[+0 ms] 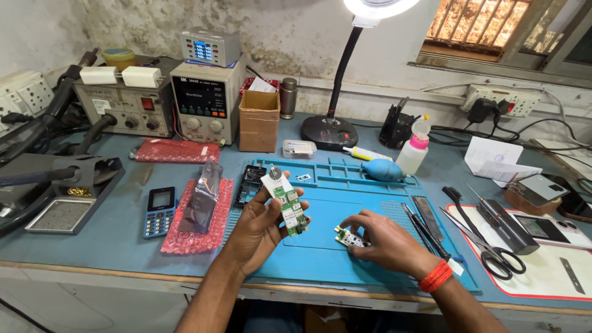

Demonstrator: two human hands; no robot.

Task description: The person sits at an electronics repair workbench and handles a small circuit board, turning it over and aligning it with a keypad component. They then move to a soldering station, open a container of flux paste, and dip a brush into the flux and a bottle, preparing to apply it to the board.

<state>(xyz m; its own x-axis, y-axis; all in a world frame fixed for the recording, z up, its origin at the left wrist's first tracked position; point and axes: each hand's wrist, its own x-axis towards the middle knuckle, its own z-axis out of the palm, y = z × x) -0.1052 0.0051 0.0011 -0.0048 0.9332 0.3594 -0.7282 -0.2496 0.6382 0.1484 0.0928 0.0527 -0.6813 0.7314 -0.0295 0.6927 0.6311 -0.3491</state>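
Note:
My left hand (259, 225) holds up a long green circuit board (288, 205) with a white end and a small round metal part at its top. My right hand (385, 242) rests on the blue work mat (320, 259), its fingers pinching a smaller green and white circuit board (349, 237) that lies on the mat. The two hands are a short distance apart, near the mat's front half.
A black phone frame (249, 184) lies on the mat's left edge, beside a grey foil bag (203, 194) on pink bubble wrap (192, 237) and a blue keypad phone (160, 211). Tweezers, a brush and scissors (493, 253) lie to the right. Bench instruments, a cardboard box (259, 120) and a ring lamp stand behind.

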